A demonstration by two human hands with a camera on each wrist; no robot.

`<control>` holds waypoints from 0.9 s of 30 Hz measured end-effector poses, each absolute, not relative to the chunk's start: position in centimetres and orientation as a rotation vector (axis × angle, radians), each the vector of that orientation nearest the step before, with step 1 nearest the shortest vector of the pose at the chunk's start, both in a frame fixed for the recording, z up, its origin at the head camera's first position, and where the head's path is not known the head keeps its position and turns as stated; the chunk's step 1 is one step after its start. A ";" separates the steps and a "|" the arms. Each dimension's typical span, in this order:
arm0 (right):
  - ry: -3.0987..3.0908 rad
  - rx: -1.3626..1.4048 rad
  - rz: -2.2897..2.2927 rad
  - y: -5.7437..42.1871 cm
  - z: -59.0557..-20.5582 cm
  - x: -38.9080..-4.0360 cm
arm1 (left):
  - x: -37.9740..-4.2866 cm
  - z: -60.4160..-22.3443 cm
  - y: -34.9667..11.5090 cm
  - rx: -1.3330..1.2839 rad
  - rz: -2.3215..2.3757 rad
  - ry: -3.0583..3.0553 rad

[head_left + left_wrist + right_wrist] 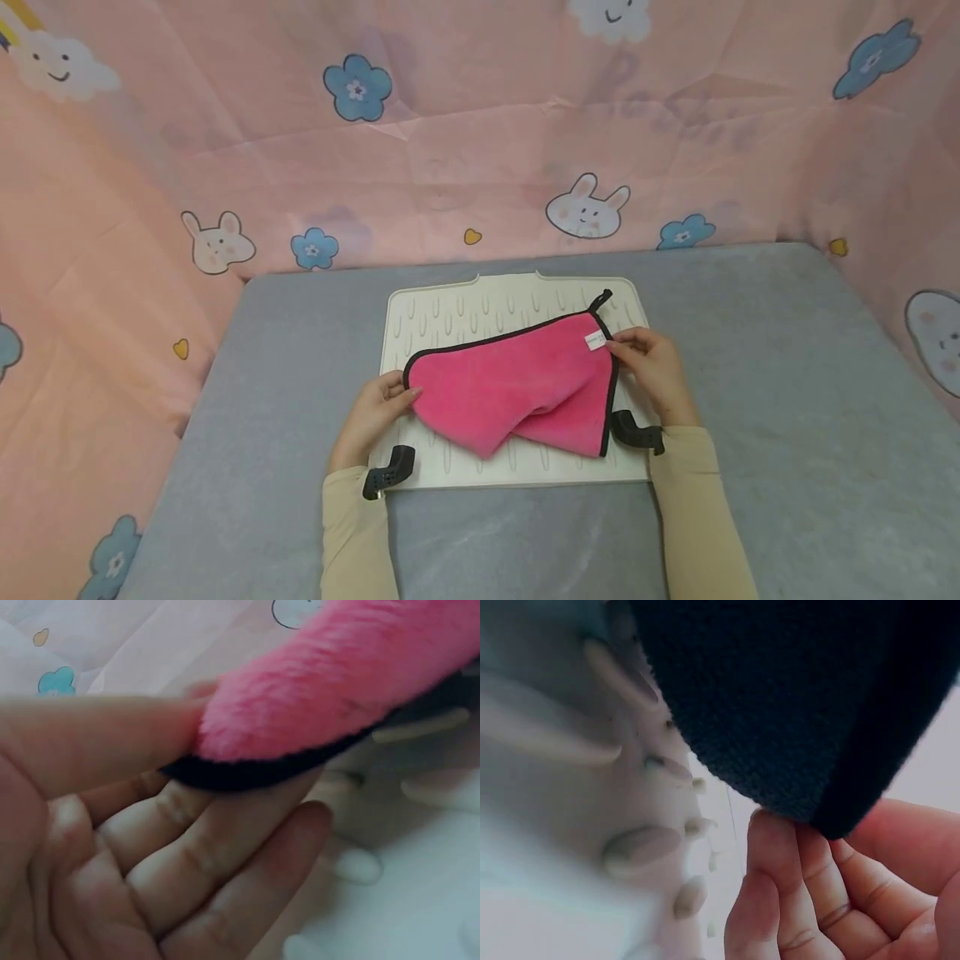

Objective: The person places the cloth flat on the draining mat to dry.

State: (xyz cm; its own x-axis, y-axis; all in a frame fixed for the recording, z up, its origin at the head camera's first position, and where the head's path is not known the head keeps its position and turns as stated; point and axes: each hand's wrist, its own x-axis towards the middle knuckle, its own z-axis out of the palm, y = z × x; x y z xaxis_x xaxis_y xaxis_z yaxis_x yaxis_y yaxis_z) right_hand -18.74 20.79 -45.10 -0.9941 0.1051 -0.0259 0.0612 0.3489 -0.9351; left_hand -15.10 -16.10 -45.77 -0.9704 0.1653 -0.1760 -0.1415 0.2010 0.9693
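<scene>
A fluffy pink cleaning cloth [495,387] with black edging, a small white label and a black hanging loop is held over a cream ridged mat [427,317]. Its lower middle sags in a fold. My left hand [378,412] pinches the rounded left end, thumb on the pink pile and fingers beneath, as the left wrist view shows on the cloth [300,697]. By the label, my right hand [656,371] pinches the right edge between thumb and fingers. From the right wrist, the cloth's dark underside [780,697] hangs above the mat's raised ridges.
The mat lies on a grey cloth-covered table [300,350]. A pink curtain [450,150] printed with rabbits, flowers and clouds rises behind the table and at both sides. Black camera mounts [390,472] sit at both wrists, by the mat's front corners.
</scene>
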 end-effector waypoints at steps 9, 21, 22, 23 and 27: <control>-2.845 0.005 1.574 21.1 -44.9 -18.5 | -15.4 -45.8 -15.6 -0.241 1.918 2.355; -2.830 0.138 1.547 20.8 -44.9 -18.8 | -14.5 -45.9 -17.4 0.057 1.795 2.225; -2.816 0.119 1.561 20.9 -44.9 -18.7 | -14.5 -45.9 -17.4 0.057 1.800 2.229; -2.801 0.100 1.574 20.9 -44.8 -18.7 | -14.6 -45.9 -17.4 0.055 1.810 2.240; -2.757 0.051 1.623 21.0 -44.8 -18.8 | -15.0 -45.9 -17.1 -0.017 1.875 2.284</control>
